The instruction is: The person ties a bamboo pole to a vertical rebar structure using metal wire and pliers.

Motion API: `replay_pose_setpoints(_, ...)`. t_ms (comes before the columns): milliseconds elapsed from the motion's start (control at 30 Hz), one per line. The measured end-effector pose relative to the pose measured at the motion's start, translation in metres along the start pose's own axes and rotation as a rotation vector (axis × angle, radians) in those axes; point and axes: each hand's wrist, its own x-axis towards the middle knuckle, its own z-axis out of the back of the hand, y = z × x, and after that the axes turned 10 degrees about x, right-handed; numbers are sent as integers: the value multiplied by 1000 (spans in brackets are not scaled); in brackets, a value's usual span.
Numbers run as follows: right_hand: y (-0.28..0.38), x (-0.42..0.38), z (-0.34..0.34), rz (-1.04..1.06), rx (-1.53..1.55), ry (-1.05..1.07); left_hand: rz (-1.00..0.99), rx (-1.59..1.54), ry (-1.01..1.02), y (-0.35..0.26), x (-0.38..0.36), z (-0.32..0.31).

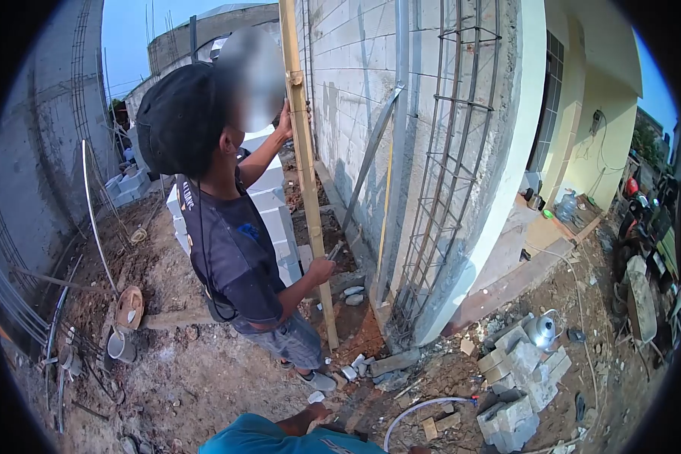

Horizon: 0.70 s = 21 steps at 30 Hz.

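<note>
My left hand [318, 411] is low in the frame, beyond a teal sleeve [242, 435]; its fingers are too small to make out, as is anything in them. Only a sliver of what looks like my right hand [419, 450] shows at the bottom edge. In front, a co-worker in a dark cap [178, 117] and dark shirt [231, 234] has one hand up against a long wooden board [304, 151]. The co-worker's other hand is lower, beside the board, with a small tool [335, 251].
A rebar cage [450, 163] and metal channel [402, 98] stand against the block wall [356, 68]. Broken blocks [518, 371], a shiny metal pot [541, 331] and a pale hose [424, 402] lie at right. A bucket [121, 346] sits at left.
</note>
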Motion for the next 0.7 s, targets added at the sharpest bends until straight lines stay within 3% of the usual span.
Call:
replay_pose_setpoints(67,-6,-3,-7,244,-166,-253,2,-20,-38,-11,3,8)
replay_pose_setpoints(100,-10,0,-8,245,-168,-251,11,-31,-16,-11,14,9)
replay_pose_setpoints(167,-21,7,-8,154,-208,-51,18,-48,12,-16,18,5)
replay_pose_setpoints(267,-25,4,-4,137,-143,-108,35,-125,-122,-24,5,7)
replay_pose_setpoints(400,-30,1,-8,196,-92,-231,65,-71,-13,-19,-4,4)
replay_pose_setpoints(467,-32,0,-15,258,-28,-338,-56,153,96,-14,-12,6)
replay_pose_setpoints(600,-37,7,-3,242,-139,-243,-21,215,55,-9,-26,0)
replay_pose_setpoints(700,-41,10,-2,314,-220,-244,-6,252,144,-6,-26,-5)
